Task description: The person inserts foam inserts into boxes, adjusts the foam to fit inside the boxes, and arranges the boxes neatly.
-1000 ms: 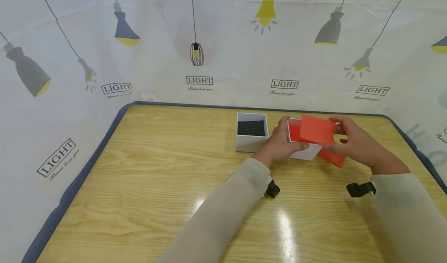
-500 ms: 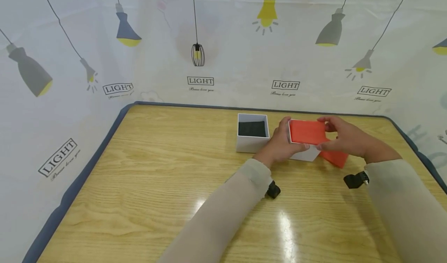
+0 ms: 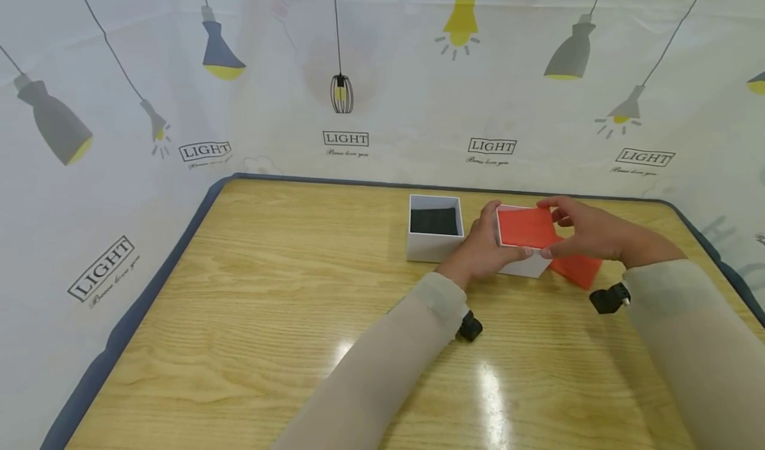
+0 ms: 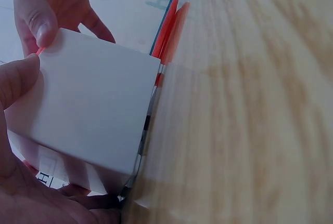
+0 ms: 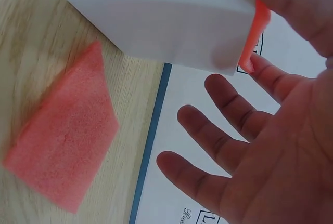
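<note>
My left hand point(image 3: 484, 247) grips a small white open-topped box point(image 3: 521, 265) from its left side, thumb along the front. A red foam piece point(image 3: 526, 227) lies level in the box's mouth. At its right edge, my right hand point(image 3: 597, 234) pinches this foam between thumb and forefinger; the other fingers are spread in the right wrist view. There, the foam's edge point(image 5: 255, 31) stands slightly proud of the box rim. Another red foam piece point(image 3: 578, 271) rests on the table, just right of the box and partly under my right hand. The box's inside is hidden.
A second white box point(image 3: 434, 247) with a black piece point(image 3: 433, 222) inside stands left of the held one, close to my left hand. The wooden table point(image 3: 239, 304) meets a lamp-printed cloth backdrop point(image 3: 406, 105) at its back and sides.
The red foam, raised and tilted over the box a second ago, has come down level into its mouth. My right hand has moved left and a little up with it.
</note>
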Demonstrator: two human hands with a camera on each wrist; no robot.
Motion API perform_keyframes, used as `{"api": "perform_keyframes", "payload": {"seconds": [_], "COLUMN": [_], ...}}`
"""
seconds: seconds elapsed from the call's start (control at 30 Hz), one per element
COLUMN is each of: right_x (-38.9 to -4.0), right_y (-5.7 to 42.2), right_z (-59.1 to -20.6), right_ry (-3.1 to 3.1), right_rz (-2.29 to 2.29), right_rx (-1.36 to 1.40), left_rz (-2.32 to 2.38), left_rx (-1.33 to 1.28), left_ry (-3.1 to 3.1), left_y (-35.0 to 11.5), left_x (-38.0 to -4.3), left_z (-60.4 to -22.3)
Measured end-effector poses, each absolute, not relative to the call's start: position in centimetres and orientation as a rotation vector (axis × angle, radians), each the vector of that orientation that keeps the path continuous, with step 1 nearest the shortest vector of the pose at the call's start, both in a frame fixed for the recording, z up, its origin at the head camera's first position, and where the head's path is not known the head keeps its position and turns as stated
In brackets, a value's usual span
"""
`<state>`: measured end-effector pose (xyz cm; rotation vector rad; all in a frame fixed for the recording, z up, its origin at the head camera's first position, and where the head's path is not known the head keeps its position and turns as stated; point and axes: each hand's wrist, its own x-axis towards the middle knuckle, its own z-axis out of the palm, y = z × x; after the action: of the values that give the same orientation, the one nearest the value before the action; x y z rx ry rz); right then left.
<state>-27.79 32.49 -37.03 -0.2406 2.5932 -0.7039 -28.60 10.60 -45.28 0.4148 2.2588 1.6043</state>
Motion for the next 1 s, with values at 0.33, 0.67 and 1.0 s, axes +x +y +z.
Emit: {"api": "perform_keyframes", "payload": {"seconds": [0.33, 0.67, 1.0], "right_x": [-28.0, -26.7, -23.0], "right_y": [32.2, 31.7, 31.0], "right_z": [-36.7, -37.2, -38.8], "right_ry": [2.559, 2.773, 3.028], "right_rz": [-0.705, -0.611, -0.419], "right_rx": [-0.224, -0.325, -0.66], "left_rz": [1.594, 1.597, 1.584], "left_rx": [0.419, 0.421, 0.443], "left_ry": [2.262, 2.258, 2.288], "left_y": [10.7, 10.5, 10.5], "left_x": [-28.6, -28.6, -28.6], "left_z": [-45.3, -45.3, -45.2]}}
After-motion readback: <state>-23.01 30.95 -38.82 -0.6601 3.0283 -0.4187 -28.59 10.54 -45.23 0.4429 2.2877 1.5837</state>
